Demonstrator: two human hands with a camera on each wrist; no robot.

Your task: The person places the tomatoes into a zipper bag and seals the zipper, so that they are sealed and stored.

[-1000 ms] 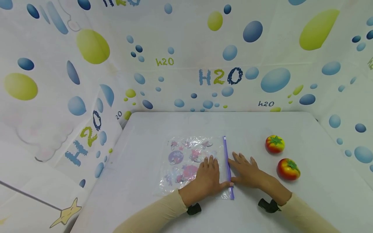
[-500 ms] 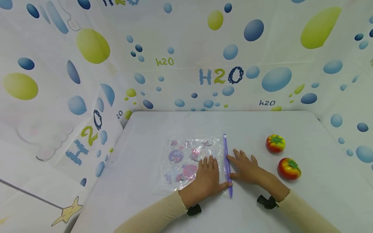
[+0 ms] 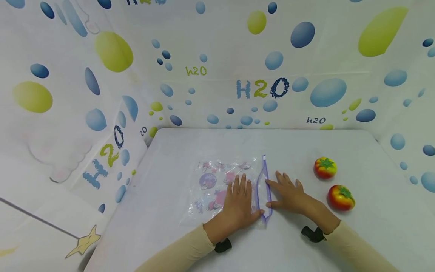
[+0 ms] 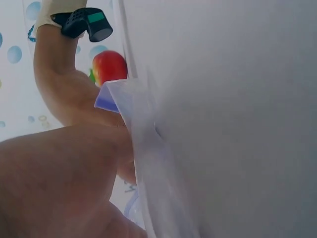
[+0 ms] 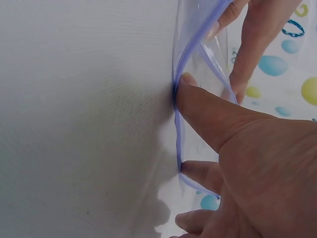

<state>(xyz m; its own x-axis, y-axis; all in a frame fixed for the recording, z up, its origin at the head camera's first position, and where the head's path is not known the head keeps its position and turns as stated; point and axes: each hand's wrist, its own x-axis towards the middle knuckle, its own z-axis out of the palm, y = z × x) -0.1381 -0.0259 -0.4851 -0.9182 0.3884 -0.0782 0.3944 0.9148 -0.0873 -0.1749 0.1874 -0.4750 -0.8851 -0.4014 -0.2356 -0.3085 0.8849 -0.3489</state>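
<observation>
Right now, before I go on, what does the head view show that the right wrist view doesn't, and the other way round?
Only the head view: the farther red-and-yellow fruit, the nearer one, and the pink and purple prints on the clear bag.

Only the right wrist view: a low close-up from the thumb side of the right hand, with the thumb tip and one fingertip against one purple edge.

Both: the bag's parted opening, both hands, the white table and the spotted backdrop.
</observation>
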